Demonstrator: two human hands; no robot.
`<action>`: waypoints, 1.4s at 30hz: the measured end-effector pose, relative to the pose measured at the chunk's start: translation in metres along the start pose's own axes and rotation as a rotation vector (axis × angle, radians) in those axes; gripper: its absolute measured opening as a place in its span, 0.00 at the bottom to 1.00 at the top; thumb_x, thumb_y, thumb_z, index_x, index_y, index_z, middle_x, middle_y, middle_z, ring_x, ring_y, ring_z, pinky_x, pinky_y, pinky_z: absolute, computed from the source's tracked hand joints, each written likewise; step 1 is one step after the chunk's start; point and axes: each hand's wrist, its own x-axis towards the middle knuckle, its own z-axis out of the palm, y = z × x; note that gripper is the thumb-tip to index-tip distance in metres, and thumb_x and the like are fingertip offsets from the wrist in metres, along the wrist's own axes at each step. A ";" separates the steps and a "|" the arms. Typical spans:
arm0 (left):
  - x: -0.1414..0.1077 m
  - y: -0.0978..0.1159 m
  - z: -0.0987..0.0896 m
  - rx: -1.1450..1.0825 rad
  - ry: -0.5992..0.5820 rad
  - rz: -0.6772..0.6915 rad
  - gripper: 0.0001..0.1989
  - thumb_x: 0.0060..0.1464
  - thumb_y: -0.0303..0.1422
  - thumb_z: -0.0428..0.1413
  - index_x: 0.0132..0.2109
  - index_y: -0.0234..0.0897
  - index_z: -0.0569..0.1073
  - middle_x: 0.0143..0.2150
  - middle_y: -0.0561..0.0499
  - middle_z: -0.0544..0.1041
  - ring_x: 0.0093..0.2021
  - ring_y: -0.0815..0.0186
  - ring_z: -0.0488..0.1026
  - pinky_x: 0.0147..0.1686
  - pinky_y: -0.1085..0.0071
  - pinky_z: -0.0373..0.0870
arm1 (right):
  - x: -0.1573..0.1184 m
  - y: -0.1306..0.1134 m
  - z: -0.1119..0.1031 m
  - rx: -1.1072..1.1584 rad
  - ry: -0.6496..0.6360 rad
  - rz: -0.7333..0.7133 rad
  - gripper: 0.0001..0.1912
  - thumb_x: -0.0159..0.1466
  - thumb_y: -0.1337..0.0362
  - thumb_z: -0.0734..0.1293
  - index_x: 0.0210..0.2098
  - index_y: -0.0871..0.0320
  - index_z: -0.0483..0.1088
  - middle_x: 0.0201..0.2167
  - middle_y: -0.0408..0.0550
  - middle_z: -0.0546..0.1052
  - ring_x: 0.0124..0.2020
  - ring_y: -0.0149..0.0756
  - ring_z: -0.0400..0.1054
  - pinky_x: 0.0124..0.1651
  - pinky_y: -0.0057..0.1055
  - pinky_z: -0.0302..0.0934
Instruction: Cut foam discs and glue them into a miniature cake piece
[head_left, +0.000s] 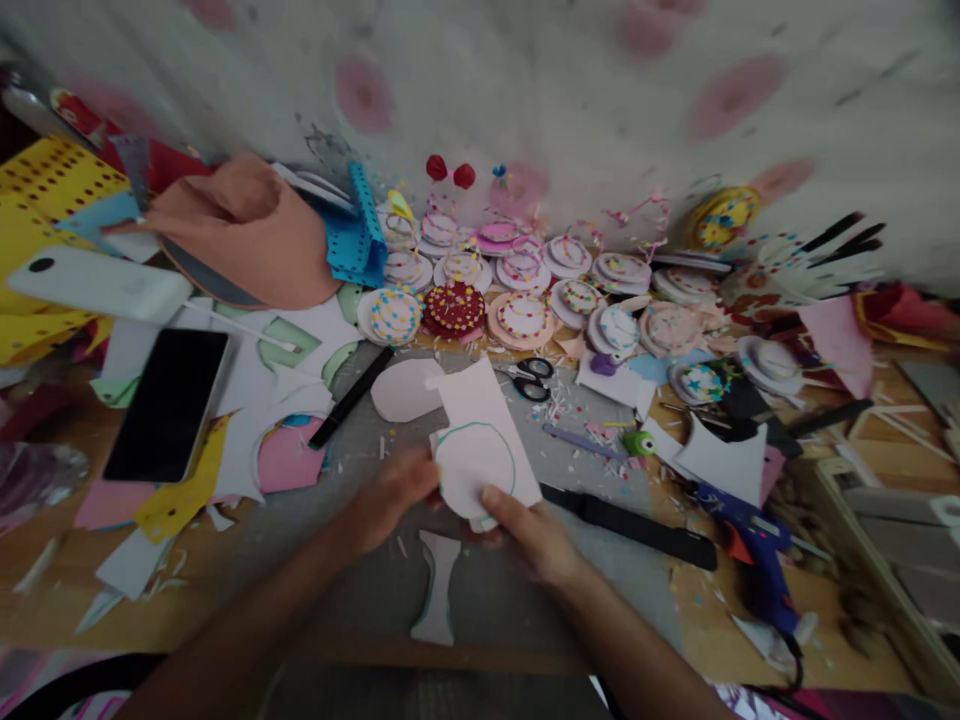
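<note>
A white foam sheet point(484, 400) with a green circle outline is held over the grey cutting mat point(322, 590). My right hand point(532, 530) pinches its lower right part, thumb on top near the line. At the left edge of the sheet, the fingers of my left hand point(397, 495) are pressed together against it. A rounded white cutout point(405, 390) lies behind the sheet, and a narrow curved scrap point(436, 590) rests in front. Black-handled scissors point(532, 378) lie just beyond, while a black-handled knife point(637, 525) is to the right of my right hand.
Rows of decorated little hats point(521, 315) stand along the back. A phone point(169, 405), a black marker point(351, 398) and paper scraps lie at the left. On the right are a blue glue gun point(761, 560) with its cord and a tray point(870, 530).
</note>
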 end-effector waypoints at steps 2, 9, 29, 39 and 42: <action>-0.006 0.003 0.004 0.082 0.065 0.055 0.17 0.47 0.45 0.63 0.34 0.34 0.76 0.29 0.51 0.76 0.31 0.66 0.68 0.32 0.73 0.66 | 0.001 -0.004 -0.001 -0.146 0.025 -0.081 0.26 0.55 0.39 0.70 0.33 0.57 0.68 0.23 0.42 0.69 0.21 0.27 0.56 0.22 0.25 0.53; -0.030 0.003 0.007 0.300 0.192 0.086 0.16 0.54 0.44 0.57 0.29 0.34 0.74 0.23 0.54 0.69 0.26 0.69 0.63 0.26 0.74 0.60 | -0.031 -0.028 -0.020 -0.330 0.051 -0.237 0.20 0.63 0.44 0.65 0.37 0.57 0.67 0.23 0.40 0.67 0.22 0.29 0.59 0.25 0.26 0.55; -0.046 0.034 0.020 1.074 0.358 0.659 0.04 0.56 0.30 0.59 0.40 0.39 0.74 0.33 0.57 0.77 0.33 0.71 0.73 0.33 0.79 0.66 | -0.105 -0.009 -0.095 -1.496 0.751 -0.638 0.17 0.70 0.60 0.58 0.56 0.60 0.62 0.44 0.57 0.71 0.45 0.47 0.68 0.44 0.43 0.66; -0.045 0.007 0.028 0.983 0.280 0.699 0.05 0.58 0.24 0.56 0.40 0.36 0.74 0.37 0.51 0.76 0.39 0.70 0.74 0.41 0.77 0.69 | -0.113 -0.006 -0.044 -1.386 0.682 -0.639 0.18 0.71 0.60 0.58 0.59 0.57 0.60 0.48 0.55 0.74 0.47 0.41 0.72 0.44 0.33 0.70; -0.039 -0.007 0.027 0.902 0.222 0.506 0.08 0.60 0.28 0.54 0.46 0.37 0.74 0.43 0.49 0.80 0.43 0.68 0.77 0.44 0.75 0.72 | -0.110 -0.006 -0.032 -1.393 0.623 -0.613 0.18 0.71 0.60 0.58 0.59 0.57 0.59 0.48 0.55 0.75 0.46 0.40 0.74 0.42 0.31 0.71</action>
